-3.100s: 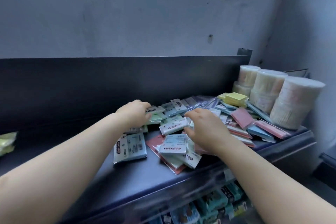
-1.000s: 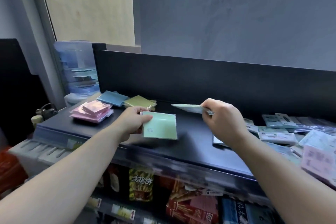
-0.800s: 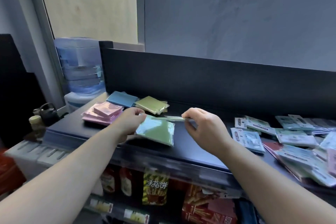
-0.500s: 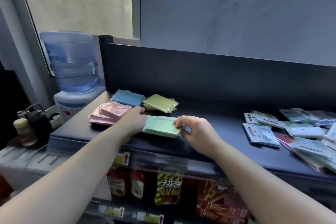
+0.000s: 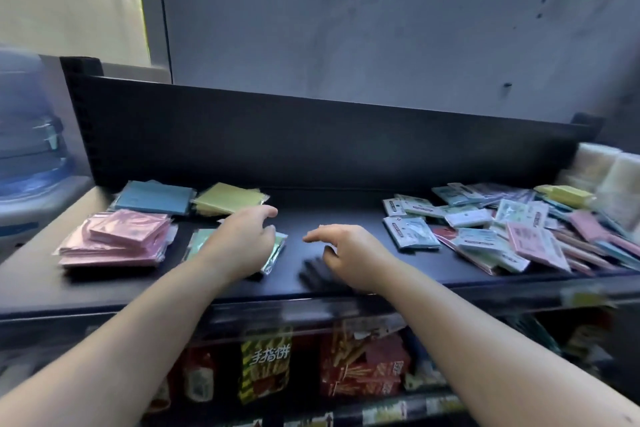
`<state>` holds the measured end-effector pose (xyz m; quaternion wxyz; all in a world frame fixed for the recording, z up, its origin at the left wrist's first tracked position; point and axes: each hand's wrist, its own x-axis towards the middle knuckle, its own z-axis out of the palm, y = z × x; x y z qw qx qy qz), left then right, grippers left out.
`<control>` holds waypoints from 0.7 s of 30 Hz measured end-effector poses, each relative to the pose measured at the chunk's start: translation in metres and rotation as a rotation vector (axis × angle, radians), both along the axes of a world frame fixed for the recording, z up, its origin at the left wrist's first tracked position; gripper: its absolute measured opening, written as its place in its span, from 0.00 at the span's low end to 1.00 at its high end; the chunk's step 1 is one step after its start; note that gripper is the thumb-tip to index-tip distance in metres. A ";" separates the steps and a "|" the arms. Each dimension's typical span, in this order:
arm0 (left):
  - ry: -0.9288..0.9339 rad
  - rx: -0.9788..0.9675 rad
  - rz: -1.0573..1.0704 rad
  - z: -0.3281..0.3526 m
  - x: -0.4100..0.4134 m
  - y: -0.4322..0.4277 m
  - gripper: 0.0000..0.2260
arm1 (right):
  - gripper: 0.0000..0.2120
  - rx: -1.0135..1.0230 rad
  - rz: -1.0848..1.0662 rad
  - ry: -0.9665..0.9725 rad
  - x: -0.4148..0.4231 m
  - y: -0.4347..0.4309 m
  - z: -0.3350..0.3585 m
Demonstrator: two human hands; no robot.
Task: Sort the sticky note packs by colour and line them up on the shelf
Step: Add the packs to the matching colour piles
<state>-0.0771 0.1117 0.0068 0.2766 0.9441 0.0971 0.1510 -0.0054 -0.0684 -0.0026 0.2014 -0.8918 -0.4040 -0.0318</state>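
**Head view**

- Shelf [image 5: 332, 211]: dark and flat, backed by a dark upright panel [image 5: 311, 142]. Sorted packs are laid at its left end and unsorted ones at its right.
- Pink packs [image 5: 117, 239]: stacked at the left front, somewhat askew.
- Blue pack [image 5: 156, 198]: laid behind the pink packs, close to the panel.
- Yellow pack [image 5: 228, 198]: laid just beside the blue pack, on its right.
- Green packs [image 5: 278, 248]: laid right of the pink packs, at the front. They are largely covered by the left hand, so only the edges are seen.
- Left hand [image 5: 242, 239]: held over the green packs. The fingers are loosely bent and slightly parted, and nothing is pinched. Contact with the packs cannot be told.
- Right hand [image 5: 349, 250]: held above bare shelf, near the green packs. The fingers are relaxed, slightly spread and pointed leftward, and nothing is held. Its shadow is cast on the shelf.
- Heap [image 5: 502, 232]: mixed pale green, blue and pink packs, piled overlapping at the right end, well apart from the sorted packs.
- Tubs [image 5: 616, 180]: pale and blurred, at the far right.
- Water bottle [image 5: 27, 135]: blue and blurred, left of the shelf.
- Snack packets [image 5: 265, 364]: stocked beneath the shelf.
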 end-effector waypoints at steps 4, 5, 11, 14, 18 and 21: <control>-0.004 0.098 -0.083 0.003 0.023 -0.036 0.18 | 0.20 0.000 -0.135 0.013 0.014 -0.050 0.008; -0.006 0.119 -0.097 0.003 0.029 -0.045 0.18 | 0.20 -0.004 -0.164 0.017 0.017 -0.063 0.010; 0.006 0.233 -0.178 0.006 0.070 -0.114 0.20 | 0.20 0.010 -0.317 0.041 0.041 -0.142 0.014; 0.028 0.272 -0.199 0.006 0.095 -0.151 0.20 | 0.19 0.039 -0.340 0.068 0.053 -0.181 0.017; 0.099 0.321 -0.213 0.009 0.133 -0.197 0.22 | 0.19 0.031 -0.349 0.037 0.076 -0.233 0.023; 0.160 0.333 -0.191 0.009 0.162 -0.223 0.24 | 0.18 0.023 -0.363 0.020 0.096 -0.269 0.027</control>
